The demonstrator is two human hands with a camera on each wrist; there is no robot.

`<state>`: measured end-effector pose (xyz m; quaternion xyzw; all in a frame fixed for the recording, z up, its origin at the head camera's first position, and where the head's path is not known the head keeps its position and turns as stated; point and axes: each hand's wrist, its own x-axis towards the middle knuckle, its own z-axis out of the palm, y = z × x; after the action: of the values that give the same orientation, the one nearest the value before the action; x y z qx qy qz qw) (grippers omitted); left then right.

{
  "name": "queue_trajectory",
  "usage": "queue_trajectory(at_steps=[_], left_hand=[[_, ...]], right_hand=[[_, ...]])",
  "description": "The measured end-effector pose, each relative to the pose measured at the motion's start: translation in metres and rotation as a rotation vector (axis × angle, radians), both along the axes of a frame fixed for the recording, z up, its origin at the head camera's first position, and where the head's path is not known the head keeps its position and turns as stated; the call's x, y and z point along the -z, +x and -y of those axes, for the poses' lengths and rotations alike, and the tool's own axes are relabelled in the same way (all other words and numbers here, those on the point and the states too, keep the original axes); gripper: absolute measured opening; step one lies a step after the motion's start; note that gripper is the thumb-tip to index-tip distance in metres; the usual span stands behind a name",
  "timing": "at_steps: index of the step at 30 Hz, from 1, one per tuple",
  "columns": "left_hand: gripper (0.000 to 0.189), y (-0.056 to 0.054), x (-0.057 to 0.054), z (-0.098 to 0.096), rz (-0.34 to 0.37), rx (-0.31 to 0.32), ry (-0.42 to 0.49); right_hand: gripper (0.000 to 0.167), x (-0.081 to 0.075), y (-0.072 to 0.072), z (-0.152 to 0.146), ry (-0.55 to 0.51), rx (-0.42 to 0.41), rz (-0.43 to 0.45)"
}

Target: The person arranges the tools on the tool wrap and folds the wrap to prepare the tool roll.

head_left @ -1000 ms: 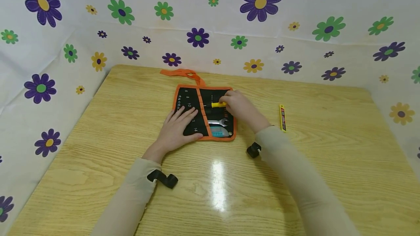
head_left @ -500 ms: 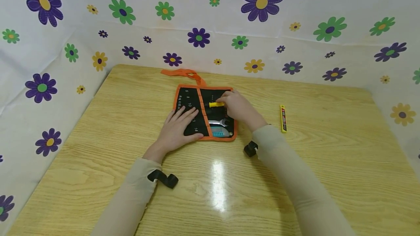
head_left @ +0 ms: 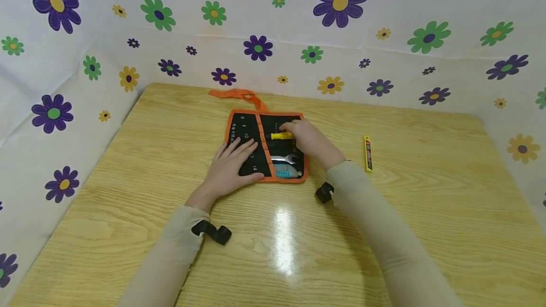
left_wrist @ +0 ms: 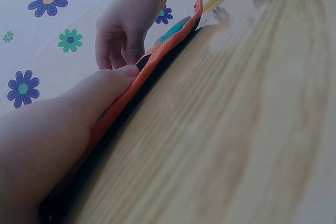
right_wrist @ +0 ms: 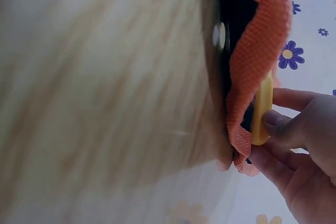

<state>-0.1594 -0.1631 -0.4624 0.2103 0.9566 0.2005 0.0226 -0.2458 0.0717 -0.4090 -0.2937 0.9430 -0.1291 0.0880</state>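
A black tool roll with orange trim lies on the table, its pockets divided by a slanting orange strip. My right hand pinches the yellow handle of a screwdriver over the roll's right part, the handle pointing left toward the strip. In the right wrist view, thumb and fingers hold this yellow handle just behind the orange edge. Spread flat, my left hand rests on the roll's numbered left part. Below the screwdriver, a wrench and a teal utility knife sit in their pockets.
An orange tie strap trails from the roll's far edge. To the right, a slim yellow pack with a dark label lies on the wooden table. Flowered white cloth hangs behind and beside the table.
The right hand has slid the screwdriver left, and the thin shaft that showed between handle and orange strip is now out of sight. My left hand has stayed in place.
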Motion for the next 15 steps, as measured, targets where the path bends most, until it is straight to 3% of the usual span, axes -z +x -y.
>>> queue_trajectory(at_steps=[15], left_hand=[[0.088, 0.0010, -0.0041, -0.0007, -0.010, 0.003, 0.003]], right_hand=[[0.034, 0.0006, -0.0028, 0.0020, -0.052, 0.006, 0.013]])
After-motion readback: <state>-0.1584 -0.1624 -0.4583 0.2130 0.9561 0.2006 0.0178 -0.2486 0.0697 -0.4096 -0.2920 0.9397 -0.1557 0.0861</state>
